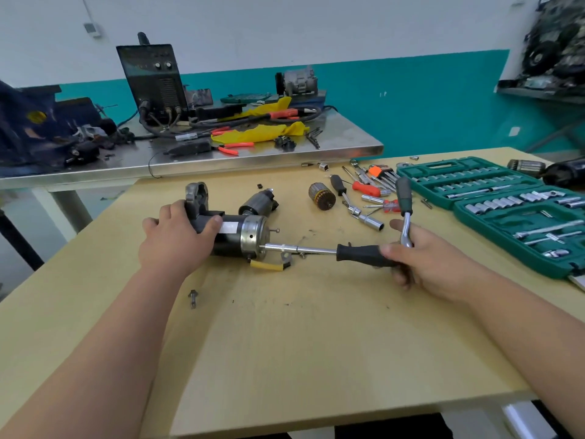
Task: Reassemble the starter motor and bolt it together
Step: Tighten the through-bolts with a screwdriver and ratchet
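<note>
Two hands are at work on the table point(285, 343). Your left hand point(177, 239) grips the motor point(232, 237) round its black body, thumb over the top, and holds it lying on its side, left of the table's middle. One loose bolt point(192, 298) lies nearer you, well apart from the motor. Behind the motor, just beside it, lies a solenoid point(258, 201). The motor's silver end cap point(253, 236) faces right; a stud point(274, 230) stands proud of its upper edge. Lower down, the driver point(300, 248) meets the cap with its steel shaft roughly level. A yellow lead point(267, 266) lies under the shaft, at the cap's lower edge. Further back, an armature point(322, 196) sits apart from the motor, with loose screwdrivers point(368, 188) and sockets to its right. Your right hand point(424, 267) is curled round the end of the driver's black handle. A ratchet point(404, 201) rises from the same fist, its steel neck held among the fingers, its dark handle pointing away from you. At the far right, a green socket case point(493, 213) lies open on the table.
</note>
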The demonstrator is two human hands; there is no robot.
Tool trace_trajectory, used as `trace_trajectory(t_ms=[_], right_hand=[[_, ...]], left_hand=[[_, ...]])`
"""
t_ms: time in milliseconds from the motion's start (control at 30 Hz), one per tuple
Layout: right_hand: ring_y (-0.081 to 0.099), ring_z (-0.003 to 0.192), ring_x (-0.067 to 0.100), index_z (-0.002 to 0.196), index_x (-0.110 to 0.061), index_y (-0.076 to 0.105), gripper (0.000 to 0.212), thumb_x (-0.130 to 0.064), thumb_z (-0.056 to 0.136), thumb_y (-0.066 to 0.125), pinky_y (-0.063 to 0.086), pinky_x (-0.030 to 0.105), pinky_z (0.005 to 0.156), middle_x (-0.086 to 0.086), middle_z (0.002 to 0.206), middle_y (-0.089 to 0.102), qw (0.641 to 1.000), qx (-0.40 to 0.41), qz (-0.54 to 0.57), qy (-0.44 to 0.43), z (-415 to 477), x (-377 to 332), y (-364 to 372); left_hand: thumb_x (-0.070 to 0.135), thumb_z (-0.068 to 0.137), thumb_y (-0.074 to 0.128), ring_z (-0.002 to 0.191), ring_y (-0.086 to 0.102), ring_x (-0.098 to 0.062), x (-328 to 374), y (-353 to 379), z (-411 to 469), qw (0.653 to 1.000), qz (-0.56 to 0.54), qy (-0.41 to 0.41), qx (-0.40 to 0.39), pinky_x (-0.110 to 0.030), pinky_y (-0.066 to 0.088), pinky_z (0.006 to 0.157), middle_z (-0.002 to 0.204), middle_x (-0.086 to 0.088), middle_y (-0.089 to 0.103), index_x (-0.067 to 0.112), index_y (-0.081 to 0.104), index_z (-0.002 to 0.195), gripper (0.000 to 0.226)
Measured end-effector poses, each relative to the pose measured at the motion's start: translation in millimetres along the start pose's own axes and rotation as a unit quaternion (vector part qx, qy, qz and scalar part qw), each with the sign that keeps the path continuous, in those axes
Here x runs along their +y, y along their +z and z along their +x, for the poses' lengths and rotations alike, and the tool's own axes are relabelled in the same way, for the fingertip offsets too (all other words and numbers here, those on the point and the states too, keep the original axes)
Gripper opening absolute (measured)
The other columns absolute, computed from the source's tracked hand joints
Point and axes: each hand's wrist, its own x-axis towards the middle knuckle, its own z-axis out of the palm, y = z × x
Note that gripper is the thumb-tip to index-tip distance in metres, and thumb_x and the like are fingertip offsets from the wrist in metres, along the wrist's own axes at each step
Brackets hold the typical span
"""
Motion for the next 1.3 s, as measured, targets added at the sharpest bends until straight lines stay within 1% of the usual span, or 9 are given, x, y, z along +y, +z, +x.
trace_trajectory(t_ms=[100, 233, 333, 500, 667, 833, 933, 1100, 1300], right_hand=[[0.042, 0.037, 0.016, 0.093, -0.014, 0.055, 0.023, -0.036, 0.098, 0.052, 0.036, 0.024, 0.038, 0.010, 0.067, 0.069, 0.999, 0.045, -0.024, 0.014, 2, -3, 7], [0.052, 0.049, 0.016, 0.117, -0.024, 0.044, 0.049, -0.012, 0.079, 0.072, 0.044, 0.029, 0.043, 0.011, 0.084, 0.065, 0.993, -0.029, 0.110, 0.042, -9, 0, -4], [0.041, 0.038, 0.015, 0.103, -0.012, 0.054, 0.017, -0.027, 0.097, 0.056, 0.034, 0.024, 0.038, 0.011, 0.065, 0.066, 0.997, 0.061, -0.002, 0.046, -1, -1, 1], [0.051, 0.046, 0.015, 0.113, -0.017, 0.046, 0.032, -0.018, 0.087, 0.065, 0.042, 0.027, 0.042, 0.018, 0.095, 0.061, 0.990, 0.004, 0.128, 0.061, -11, -2, -2], [0.036, 0.036, 0.013, 0.092, -0.007, 0.058, 0.032, -0.037, 0.099, 0.051, 0.032, 0.022, 0.038, 0.014, 0.069, 0.071, 0.988, 0.104, -0.009, 0.111, -4, -5, 6], [0.053, 0.044, 0.014, 0.103, -0.011, 0.050, 0.018, -0.008, 0.089, 0.062, 0.044, 0.026, 0.041, 0.015, 0.079, 0.059, 0.987, 0.011, 0.130, 0.096, -16, -7, -3], [0.040, 0.035, 0.014, 0.089, -0.005, 0.057, 0.029, -0.030, 0.099, 0.050, 0.033, 0.021, 0.035, 0.013, 0.063, 0.066, 0.991, 0.094, -0.025, 0.094, -8, -5, 3], [0.054, 0.047, 0.016, 0.101, -0.010, 0.049, 0.027, -0.014, 0.082, 0.068, 0.045, 0.028, 0.043, 0.016, 0.086, 0.060, 0.989, 0.003, 0.120, 0.089, -20, -8, -4], [0.049, 0.043, 0.017, 0.097, -0.006, 0.054, 0.027, -0.030, 0.090, 0.063, 0.042, 0.028, 0.042, 0.015, 0.072, 0.063, 0.993, 0.071, 0.042, 0.085, -12, -5, 0]], left_hand=[[0.069, 0.090, 0.040, 0.129, 0.032, -0.032, 1, -2, 1, 1.000, -0.004, -0.001, -0.005, -0.042, 0.035, 0.074, 0.143, -0.003, 0.040, 0.017, 0.033, 0.143, 0.074], [0.068, 0.090, 0.041, 0.128, 0.033, -0.031, 3, -1, -3, 1.000, -0.008, 0.001, -0.001, -0.042, 0.036, 0.073, 0.141, -0.003, 0.042, 0.018, 0.034, 0.141, 0.072], [0.067, 0.090, 0.041, 0.128, 0.032, -0.030, 7, -3, -5, 1.000, -0.013, 0.002, -0.001, -0.042, 0.036, 0.073, 0.141, -0.002, 0.042, 0.018, 0.034, 0.141, 0.071], [0.067, 0.090, 0.041, 0.129, 0.032, -0.029, 7, -2, -8, 1.000, -0.020, 0.005, 0.000, -0.041, 0.036, 0.074, 0.142, -0.001, 0.040, 0.018, 0.033, 0.143, 0.072], [0.067, 0.090, 0.041, 0.131, 0.030, -0.030, 6, -1, -8, 1.000, -0.026, 0.001, 0.002, -0.042, 0.035, 0.075, 0.144, -0.002, 0.039, 0.018, 0.032, 0.143, 0.073], [0.067, 0.090, 0.041, 0.131, 0.030, -0.030, 9, 0, -9, 1.000, -0.024, 0.001, 0.002, -0.042, 0.036, 0.074, 0.143, -0.001, 0.039, 0.018, 0.032, 0.144, 0.074], [0.066, 0.091, 0.041, 0.131, 0.030, -0.030, 10, -2, -11, 1.000, -0.027, 0.004, 0.002, -0.042, 0.036, 0.075, 0.144, -0.002, 0.040, 0.017, 0.032, 0.144, 0.073], [0.064, 0.091, 0.043, 0.131, 0.030, -0.030, 10, -2, -11, 0.999, -0.034, 0.012, 0.000, -0.041, 0.036, 0.076, 0.142, -0.002, 0.042, 0.017, 0.035, 0.143, 0.070], [0.064, 0.092, 0.040, 0.129, 0.032, -0.030, 13, -3, -14, 1.000, -0.019, 0.012, 0.002, -0.041, 0.036, 0.074, 0.142, -0.003, 0.042, 0.016, 0.035, 0.142, 0.069]])
